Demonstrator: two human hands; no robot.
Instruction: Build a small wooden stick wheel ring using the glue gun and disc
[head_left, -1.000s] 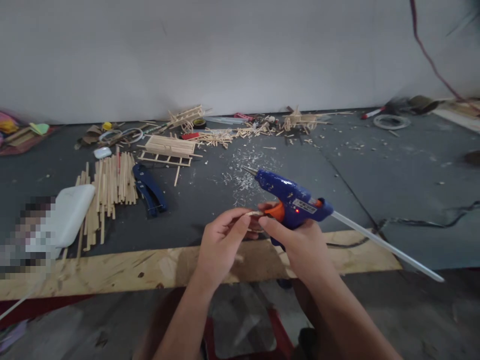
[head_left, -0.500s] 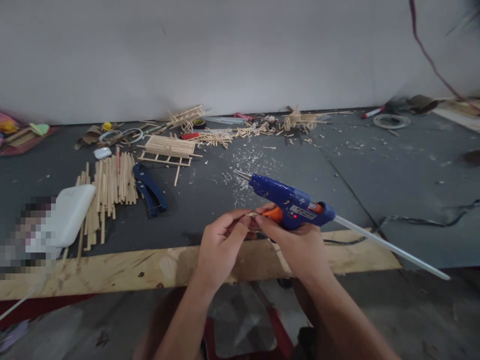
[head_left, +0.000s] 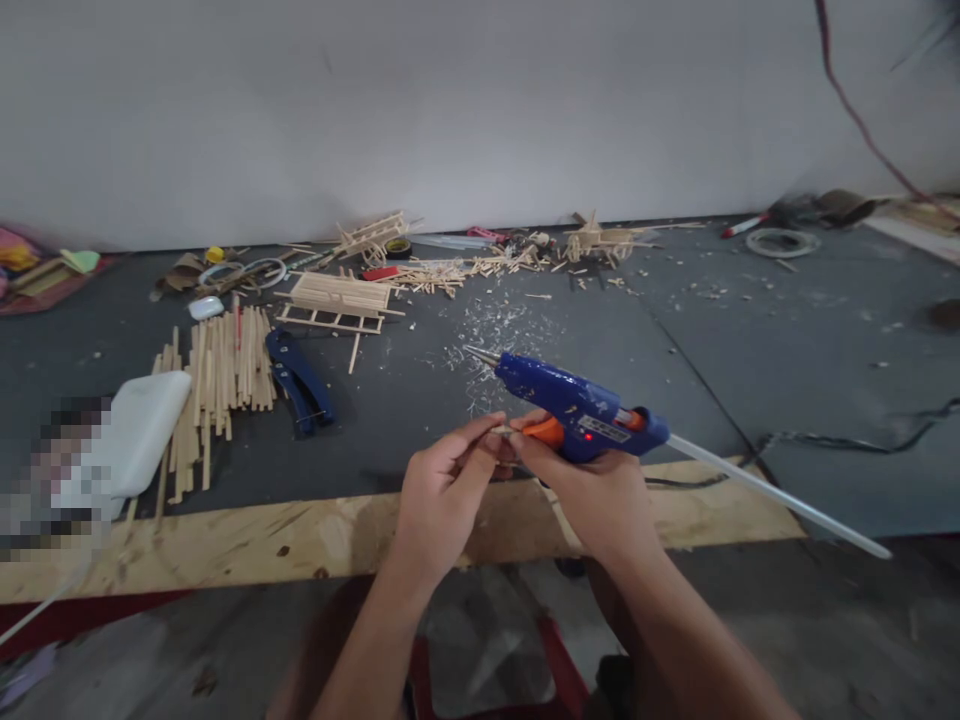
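Clock positions read from the small wooden piece [head_left: 505, 431], which I have pinched over the near part of the surface [head_left: 375, 425], mostly hidden by fingers; its full shape I cannot make out. Left hand [head_left: 442, 490]: grasping the piece between thumb and fingertips. Right hand [head_left: 604, 495]: wrapped around the blue glue gun [head_left: 559, 390], thumb and fingers reaching forward to the same piece, so both hands meet there. Orange trigger [head_left: 545, 432] just at 3 o'clock; whether I have it pressed, I cannot tell. Red indicator lit. Metal nozzle [head_left: 484, 356] at 11 to 12, pointing away from the piece; clear glue stick [head_left: 780, 497] runs out the back between 3 and 4.

Further out: white scraps [head_left: 504, 330] scattered at 12. Blue cutter [head_left: 300, 385] between 9 and 10, just beside a bundle of wooden sticks [head_left: 232, 360]. White case [head_left: 154, 425] at 9, overlapping the sticks in my view. Slatted wooden frame [head_left: 341, 292] at 10; one wooden model [head_left: 375, 238] at 11, another [head_left: 600, 242] at 1. Clear coil [head_left: 784, 243] at 2. Plywood strip [head_left: 300, 540] along the near edge, at 6.
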